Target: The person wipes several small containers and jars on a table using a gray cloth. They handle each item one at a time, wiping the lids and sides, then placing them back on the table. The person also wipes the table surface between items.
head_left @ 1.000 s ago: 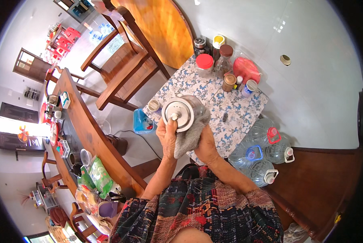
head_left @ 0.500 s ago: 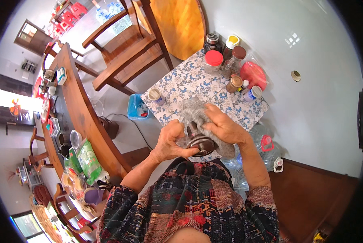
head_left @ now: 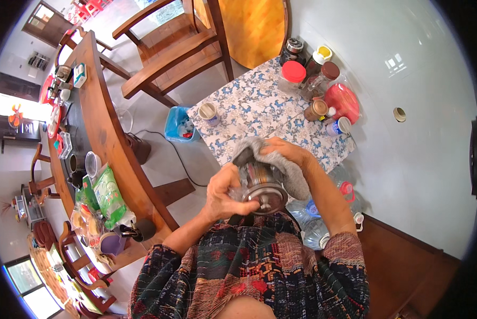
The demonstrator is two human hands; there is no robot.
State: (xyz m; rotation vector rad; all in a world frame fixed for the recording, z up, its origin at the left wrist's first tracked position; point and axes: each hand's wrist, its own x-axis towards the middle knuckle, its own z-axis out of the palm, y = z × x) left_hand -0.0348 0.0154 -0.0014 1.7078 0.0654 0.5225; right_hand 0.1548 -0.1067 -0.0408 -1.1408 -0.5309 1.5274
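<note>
My left hand (head_left: 221, 195) grips a clear jar (head_left: 260, 174) with a dark round lid (head_left: 266, 199), its thumb laid across the lid. The jar is tilted with the lid end toward my body, and some brownish stripes show through its side. A grey cloth (head_left: 296, 179) is held in my right hand (head_left: 287, 151) and drapes over the jar's far end and right side. Both hands are above the near part of a small table (head_left: 243, 114) with a blue-and-white floral top. My right fingertips are partly hidden by the cloth.
Several lidded jars, one with a red lid (head_left: 293, 72), stand at the table's far right corner. A white-capped container (head_left: 209, 114) is at its left edge. A blue bin (head_left: 176, 123) and a wooden chair (head_left: 169, 58) are leftward. Large plastic bottles (head_left: 314, 228) stand on the right.
The jar has turned, so more of its clear side shows. My right hand and the cloth have shifted over its far end. The whole view has moved slightly.
</note>
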